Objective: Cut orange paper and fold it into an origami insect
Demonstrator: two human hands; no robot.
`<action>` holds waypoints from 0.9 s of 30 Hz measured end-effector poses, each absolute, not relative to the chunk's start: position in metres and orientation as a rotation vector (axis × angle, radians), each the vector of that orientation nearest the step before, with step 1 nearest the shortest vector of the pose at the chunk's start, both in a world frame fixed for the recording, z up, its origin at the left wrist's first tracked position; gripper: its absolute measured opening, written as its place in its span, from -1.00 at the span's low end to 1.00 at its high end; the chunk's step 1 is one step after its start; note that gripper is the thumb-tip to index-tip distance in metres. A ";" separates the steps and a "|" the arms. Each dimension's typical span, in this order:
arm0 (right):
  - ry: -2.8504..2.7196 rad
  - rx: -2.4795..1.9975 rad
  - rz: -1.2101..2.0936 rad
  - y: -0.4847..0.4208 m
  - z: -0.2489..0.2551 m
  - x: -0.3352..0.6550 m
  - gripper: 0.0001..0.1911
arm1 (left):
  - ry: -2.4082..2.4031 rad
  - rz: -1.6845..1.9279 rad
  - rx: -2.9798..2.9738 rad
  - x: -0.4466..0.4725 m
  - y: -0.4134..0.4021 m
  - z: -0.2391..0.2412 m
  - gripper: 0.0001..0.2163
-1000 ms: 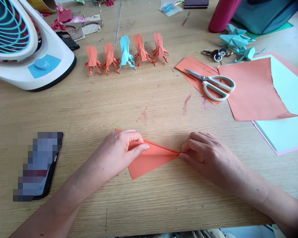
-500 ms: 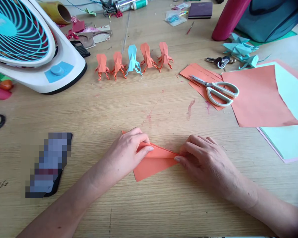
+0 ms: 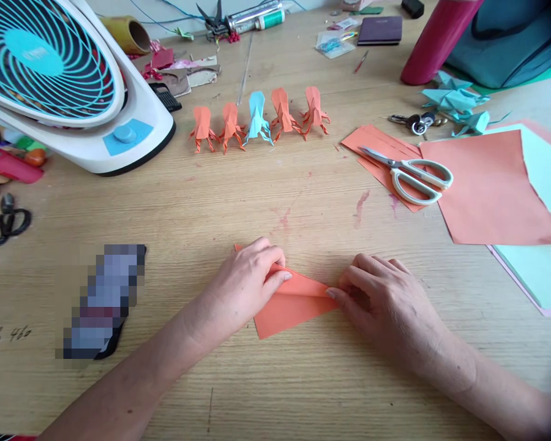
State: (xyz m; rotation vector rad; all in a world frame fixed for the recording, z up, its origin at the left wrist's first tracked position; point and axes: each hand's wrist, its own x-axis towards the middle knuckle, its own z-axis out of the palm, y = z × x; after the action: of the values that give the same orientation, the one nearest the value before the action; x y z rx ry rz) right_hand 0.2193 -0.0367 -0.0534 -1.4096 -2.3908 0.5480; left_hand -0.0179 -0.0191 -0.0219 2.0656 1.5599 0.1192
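Observation:
An orange sheet of paper (image 3: pixel 287 315) lies on the table in front of me, its far edge folded over towards me as a long flap. My left hand (image 3: pixel 257 272) pinches that flap near its middle, thumb on the near side and fingers behind. At the flap's right end, my right hand (image 3: pixel 376 294) grips the paper between thumb and curled fingers. The sheet's left corner pokes out behind my left hand, and part of the paper is hidden under that hand.
Folded paper figures (image 3: pixel 257 116), orange and blue, stand in a row farther back. White-handled scissors (image 3: pixel 417 174) rest on orange paper strips (image 3: pixel 381 144) beside a larger orange sheet (image 3: pixel 487 184). A phone (image 3: pixel 103 303) lies left, below a fan (image 3: pixel 133 141). A red bottle (image 3: pixel 436 43) stands back right.
The view has shifted, so everything on the table sits slightly farther right. Both hands keep their hold on the orange paper, with the fold almost the same.

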 end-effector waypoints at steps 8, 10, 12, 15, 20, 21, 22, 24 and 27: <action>-2.396 -1.416 0.529 -0.036 -0.054 0.219 -0.69 | 1.576 0.123 2.052 -0.017 -0.018 -0.023 -0.86; -2.412 -1.415 0.523 -0.036 -0.053 0.219 -0.70 | 1.582 0.121 2.049 -0.017 -0.018 -0.023 -0.85; -2.425 -1.383 0.510 -0.037 -0.052 0.219 -0.73 | 1.581 0.115 2.050 -0.017 -0.018 -0.024 -0.85; -2.458 -1.222 0.542 -0.039 -0.050 0.216 -0.84 | 1.570 0.118 2.059 -0.018 -0.018 -0.025 -0.85; -2.542 -1.010 0.564 -0.041 -0.051 0.210 -0.66 | 1.562 0.146 2.077 -0.018 -0.018 -0.026 -0.84; -2.553 -1.005 0.556 -0.041 -0.052 0.209 -0.65 | 1.563 0.145 2.074 -0.018 -0.018 -0.026 -0.84; -2.558 -1.006 0.553 -0.041 -0.053 0.208 -0.65 | 1.567 0.143 2.071 -0.018 -0.017 -0.026 -0.84; -2.554 -1.019 0.559 -0.040 -0.054 0.207 -0.68 | 1.576 0.136 2.067 -0.018 -0.017 -0.026 -0.84; -2.541 -1.030 0.560 -0.040 -0.055 0.207 -0.68 | 1.581 0.147 2.074 -0.018 -0.017 -0.027 -0.84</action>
State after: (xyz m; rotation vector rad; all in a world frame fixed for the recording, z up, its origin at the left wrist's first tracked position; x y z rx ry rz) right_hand 0.2065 -0.0402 -0.0554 -1.0297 -2.5414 0.5604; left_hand -0.0175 -0.0166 -0.0270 2.0741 1.5813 0.1471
